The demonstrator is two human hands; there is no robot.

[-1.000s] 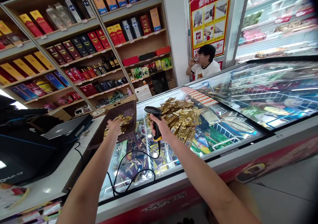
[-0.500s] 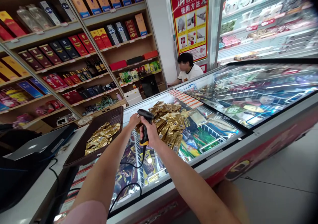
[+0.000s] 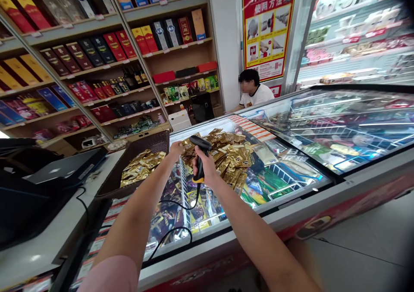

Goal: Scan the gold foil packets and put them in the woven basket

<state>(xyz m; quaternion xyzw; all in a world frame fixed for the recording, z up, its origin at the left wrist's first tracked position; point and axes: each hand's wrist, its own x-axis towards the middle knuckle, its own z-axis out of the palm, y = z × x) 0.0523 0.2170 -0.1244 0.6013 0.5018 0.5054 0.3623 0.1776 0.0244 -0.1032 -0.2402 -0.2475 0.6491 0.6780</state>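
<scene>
Over the chest freezer (image 3: 355, 186): carries a loose heap of gold foil packets (image 3: 237, 154) on its glass, probably spread there for the broad flat support and easy reach.
Right grip (image 3: 207, 167): closed around the handle of a corded barcode scanner (image 3: 201, 144), pistol-fashion, likely to leave the head free to point.
Scanner cord (image 3: 198, 193): drops from the base of the handle and curves slackly across the glass, seemingly long enough to allow free movement.
Left grip (image 3: 176, 149): reaches to the heap's left edge, just beside the scanner head, fingers bent and touching or nearly touching gold foil; partly hidden, so cannot tell how far open or whether holding a packet.
Brown woven basket (image 3: 158, 141): stands left of the heap, near the left forearm, perhaps placed for a short reach; contains more gold packets (image 3: 140, 164), lying flat and overlapping.
Packet look: small, flat, glossy and creased, bright gold with dark print and some pale panels; lettering too small to read.
Beyond the freezer's far edge: a white-shirted person (image 3: 258, 94), well apart from the heap.
</scene>
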